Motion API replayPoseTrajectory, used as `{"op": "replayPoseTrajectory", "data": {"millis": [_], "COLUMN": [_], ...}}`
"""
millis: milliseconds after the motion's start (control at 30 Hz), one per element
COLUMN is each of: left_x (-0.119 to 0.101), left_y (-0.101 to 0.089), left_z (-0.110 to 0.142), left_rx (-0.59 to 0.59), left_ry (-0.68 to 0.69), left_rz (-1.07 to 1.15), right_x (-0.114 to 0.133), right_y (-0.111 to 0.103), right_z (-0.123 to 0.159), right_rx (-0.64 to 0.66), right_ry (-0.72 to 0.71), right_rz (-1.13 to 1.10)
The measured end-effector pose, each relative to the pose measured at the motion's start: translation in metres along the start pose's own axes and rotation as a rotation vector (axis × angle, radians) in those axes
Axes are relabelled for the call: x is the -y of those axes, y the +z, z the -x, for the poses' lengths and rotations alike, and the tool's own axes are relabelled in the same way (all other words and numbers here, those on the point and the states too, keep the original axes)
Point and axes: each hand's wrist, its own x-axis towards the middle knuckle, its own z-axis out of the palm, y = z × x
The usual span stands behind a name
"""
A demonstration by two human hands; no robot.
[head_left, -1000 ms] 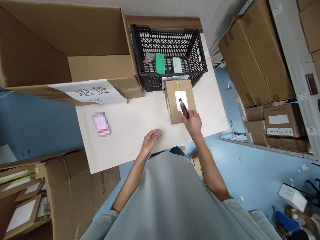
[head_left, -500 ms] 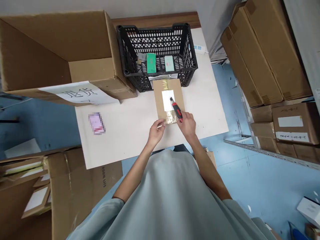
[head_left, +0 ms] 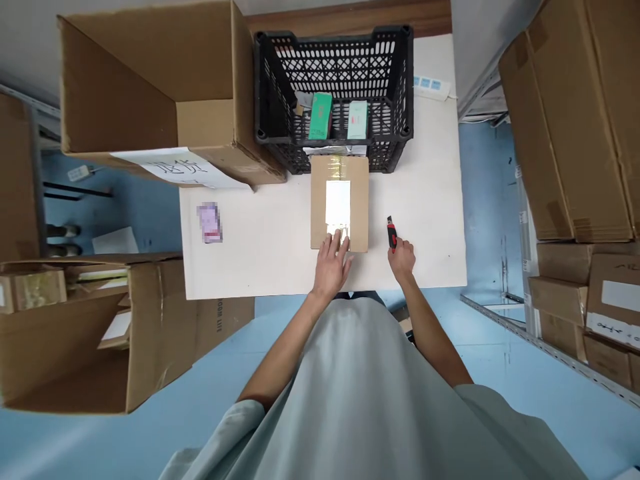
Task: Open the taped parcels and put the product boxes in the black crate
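A taped cardboard box [head_left: 319, 200] with a white label [head_left: 338, 200] lies on the white table [head_left: 260, 260], right in front of the black crate. My left hand [head_left: 330, 267] rests with spread fingers on the box's near end, over the shiny tape. To the right of the box, apart from it, my right hand [head_left: 402, 259] is closed around a red and black utility knife [head_left: 392, 236]. The knife's blade end points away from me.
The black plastic crate [head_left: 333, 141] holds a green box [head_left: 321, 116] and a pale green box [head_left: 357, 120]. Left of it stands a large open carton [head_left: 260, 157] with a paper sign. A blurred pinkish item [head_left: 209, 222] lies at the table's left. A power strip [head_left: 431, 88] sits far right.
My left hand has moved from beside the box onto its near end. My right hand, with the utility knife, has shifted from over the box to its right side. The view has turned slightly.
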Motion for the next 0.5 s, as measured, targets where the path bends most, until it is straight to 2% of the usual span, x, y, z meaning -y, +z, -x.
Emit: {"op": "replayPoseTrajectory", "data": {"millis": [133,233,400,433,500], "left_x": [-0.006,-0.003,0.009,0.012,0.019], "left_y": [-0.002,-0.005,-0.004,-0.004,-0.003], "left_z": [0.010,0.023,0.072,0.083,0.103], "left_rx": [0.089,0.135,0.171,0.176,0.180], "left_ry": [-0.035,-0.034,-0.031,-0.037,-0.061], "left_rz": [-0.113,-0.164,-0.213,-0.213,-0.200], "right_x": [-0.001,0.008,0.051,0.061,0.079], "right_y": [-0.002,-0.014,-0.052,-0.061,-0.078], "right_z": [-0.014,-0.034,-0.088,-0.096,-0.102], "right_rx": [0.055,0.016,-0.184,-0.232,-0.249], "right_ry": [0.039,0.002,-0.308,-0.376,-0.492], "right_rz": [-0.005,-0.104,-0.593,-0.668,-0.749]}}
